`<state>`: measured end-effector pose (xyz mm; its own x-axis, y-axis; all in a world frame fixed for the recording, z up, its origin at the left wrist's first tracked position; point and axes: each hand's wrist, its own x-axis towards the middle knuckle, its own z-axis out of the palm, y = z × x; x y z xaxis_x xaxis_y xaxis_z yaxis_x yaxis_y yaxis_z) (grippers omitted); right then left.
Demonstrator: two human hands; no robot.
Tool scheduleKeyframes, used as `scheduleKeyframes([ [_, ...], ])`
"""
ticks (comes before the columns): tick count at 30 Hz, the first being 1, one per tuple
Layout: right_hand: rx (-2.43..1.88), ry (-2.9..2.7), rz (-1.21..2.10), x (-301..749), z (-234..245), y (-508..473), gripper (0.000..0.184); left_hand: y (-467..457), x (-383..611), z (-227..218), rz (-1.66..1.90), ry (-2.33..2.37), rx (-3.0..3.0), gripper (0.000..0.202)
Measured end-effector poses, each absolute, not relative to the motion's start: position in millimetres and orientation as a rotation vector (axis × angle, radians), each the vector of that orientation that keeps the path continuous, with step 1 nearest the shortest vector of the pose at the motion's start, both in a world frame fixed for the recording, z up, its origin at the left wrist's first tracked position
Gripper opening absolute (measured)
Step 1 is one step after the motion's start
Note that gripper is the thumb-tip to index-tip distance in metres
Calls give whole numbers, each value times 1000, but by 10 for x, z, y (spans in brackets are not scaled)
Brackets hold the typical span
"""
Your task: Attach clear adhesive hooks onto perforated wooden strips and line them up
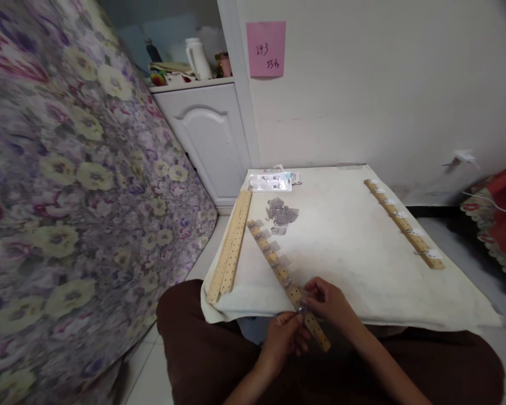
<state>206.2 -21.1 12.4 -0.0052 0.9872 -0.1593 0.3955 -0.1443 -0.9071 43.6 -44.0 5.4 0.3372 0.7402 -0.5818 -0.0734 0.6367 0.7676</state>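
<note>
A long wooden strip with rows of holes (281, 273) slants from the tabletop out over the near edge. My left hand (283, 336) is closed around its lower part, thumb near a small shiny metal piece (300, 309). On the strip's other side is my right hand (326, 301), its thumb and fingers pinched at that same metal piece, which the fingertips partly hide. Farther up the strip, several small metal pieces with clear plastic tabs sit along its length. Beyond it lies a loose pile of similar clear-tabbed pieces (281, 212).
Two more perforated wooden strips (231, 244) lie side by side at the table's left. Another strip (402, 222), fitted with tabbed pieces, lies at the right. Clear packaging (270, 181) rests at the back of the cloth-covered table (341, 264). A floral curtain (67, 185) hangs on the left.
</note>
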Motion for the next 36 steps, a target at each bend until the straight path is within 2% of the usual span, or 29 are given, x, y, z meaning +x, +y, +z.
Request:
scheduleKeyframes([
  [9,-1563,-1366,1122,2323,174,-432,27,-455,437,47,598,1105,700,51],
  [17,-1533,-1139,1470,2397,64,-1062,38,-458,428,40,602,1077,707,51],
  [24,-1392,-927,1790,2175,-188,-1084,59,-465,402,33,583,1059,731,53],
  [36,-1276,-749,1752,1998,-182,-1018,49,-497,215,-146,550,1117,762,62],
])
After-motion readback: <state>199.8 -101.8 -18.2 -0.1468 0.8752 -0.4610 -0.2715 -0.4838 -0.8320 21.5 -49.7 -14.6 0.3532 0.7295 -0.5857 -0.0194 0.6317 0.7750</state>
